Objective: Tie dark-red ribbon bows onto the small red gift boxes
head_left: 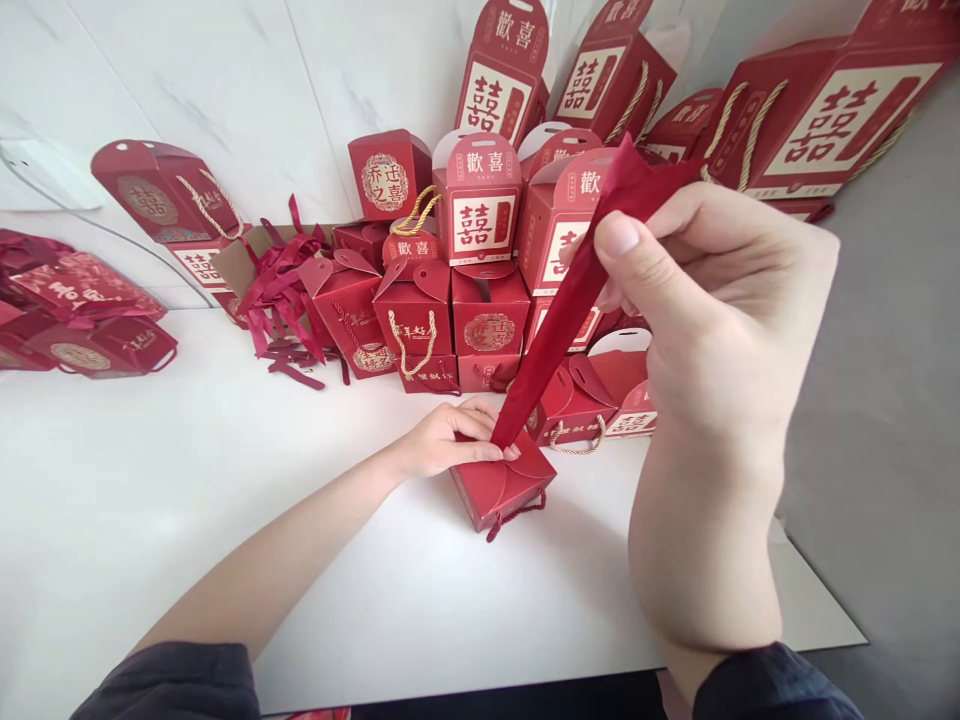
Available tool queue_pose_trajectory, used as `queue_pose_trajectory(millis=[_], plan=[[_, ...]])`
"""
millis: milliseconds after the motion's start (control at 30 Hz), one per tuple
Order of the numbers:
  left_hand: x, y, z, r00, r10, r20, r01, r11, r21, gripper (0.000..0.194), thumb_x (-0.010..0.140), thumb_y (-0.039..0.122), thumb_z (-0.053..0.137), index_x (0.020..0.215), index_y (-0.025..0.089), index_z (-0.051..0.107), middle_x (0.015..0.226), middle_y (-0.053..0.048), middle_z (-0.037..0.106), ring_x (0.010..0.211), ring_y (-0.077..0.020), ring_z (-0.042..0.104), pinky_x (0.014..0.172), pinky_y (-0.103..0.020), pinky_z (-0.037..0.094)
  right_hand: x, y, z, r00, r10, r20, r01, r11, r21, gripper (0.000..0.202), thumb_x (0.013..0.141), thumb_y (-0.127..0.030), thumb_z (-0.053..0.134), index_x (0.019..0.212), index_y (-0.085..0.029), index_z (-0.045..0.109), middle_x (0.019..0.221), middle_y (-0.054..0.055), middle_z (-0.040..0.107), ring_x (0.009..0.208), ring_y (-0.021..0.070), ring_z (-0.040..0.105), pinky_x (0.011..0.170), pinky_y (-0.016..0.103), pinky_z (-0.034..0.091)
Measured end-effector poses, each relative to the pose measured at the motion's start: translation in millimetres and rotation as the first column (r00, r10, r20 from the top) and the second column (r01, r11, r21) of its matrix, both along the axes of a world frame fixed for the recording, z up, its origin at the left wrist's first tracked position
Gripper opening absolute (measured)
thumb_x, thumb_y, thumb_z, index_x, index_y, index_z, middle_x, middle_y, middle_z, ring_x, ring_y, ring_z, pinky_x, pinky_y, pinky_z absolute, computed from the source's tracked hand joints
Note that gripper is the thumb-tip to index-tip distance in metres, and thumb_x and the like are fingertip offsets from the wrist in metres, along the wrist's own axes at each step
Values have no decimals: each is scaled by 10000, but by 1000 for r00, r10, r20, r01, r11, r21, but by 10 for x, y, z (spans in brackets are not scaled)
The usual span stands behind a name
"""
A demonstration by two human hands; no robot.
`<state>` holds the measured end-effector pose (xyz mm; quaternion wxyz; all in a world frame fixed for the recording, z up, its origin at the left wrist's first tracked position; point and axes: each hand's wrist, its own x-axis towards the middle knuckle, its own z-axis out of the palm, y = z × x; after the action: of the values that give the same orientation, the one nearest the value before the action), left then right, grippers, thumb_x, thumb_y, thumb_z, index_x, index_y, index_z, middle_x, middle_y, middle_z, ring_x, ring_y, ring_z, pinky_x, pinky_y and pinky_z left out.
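Observation:
A small red box [501, 485] with a dark red cord handle sits on the white table. My left hand [454, 437] rests on its top, the fingers closed on the lower end of a dark red ribbon [553, 340]. Raised high at the right, near the camera, my right hand [697, 290] pinches the ribbon's upper end between thumb and fingers. The ribbon runs taut and slanting between both hands, and its tip sticks out above the right thumb. The ribbon's lowest end is partly hidden by the left fingertips.
Red gift boxes [484, 200] with gold and red cords are stacked behind, along the tiled wall. An open brown carton [238, 262] spills loose red ribbons [289, 280]. More red boxes [105, 343] lie at the far left of the white table [360, 600].

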<state>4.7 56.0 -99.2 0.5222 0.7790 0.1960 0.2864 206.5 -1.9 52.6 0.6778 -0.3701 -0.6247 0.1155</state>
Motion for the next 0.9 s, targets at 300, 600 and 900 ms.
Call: queue_pose_trajectory(millis=[300,600,900], plan=[[53,-39,39,1000,-9,8,9,1000,-24,127,815,297,761,891,211,815,914,-88,781,939,-216,697,904,-348,542,-198,433,-351,969,235,81,-217,958,-189,180,963,-384,569,875,-230,602,788,-15,633,694,135,607,632,257,450],[66,-44,36,1000,18,20,-17,998,-60,142,812,294,760,876,178,812,953,-97,773,980,-231,699,910,-342,553,226,-88,-905,757,466,459,-85,765,-638,192,964,-329,499,955,-216,655,928,53,671,792,196,616,714,323,461],[68,-55,63,998,3,55,1,997,-77,137,798,279,771,894,186,802,970,-75,723,923,-204,691,901,-352,566,1,-12,-1143,836,538,-105,-460,585,-667,214,911,-396,604,804,-211,581,816,17,619,737,165,564,702,309,438]])
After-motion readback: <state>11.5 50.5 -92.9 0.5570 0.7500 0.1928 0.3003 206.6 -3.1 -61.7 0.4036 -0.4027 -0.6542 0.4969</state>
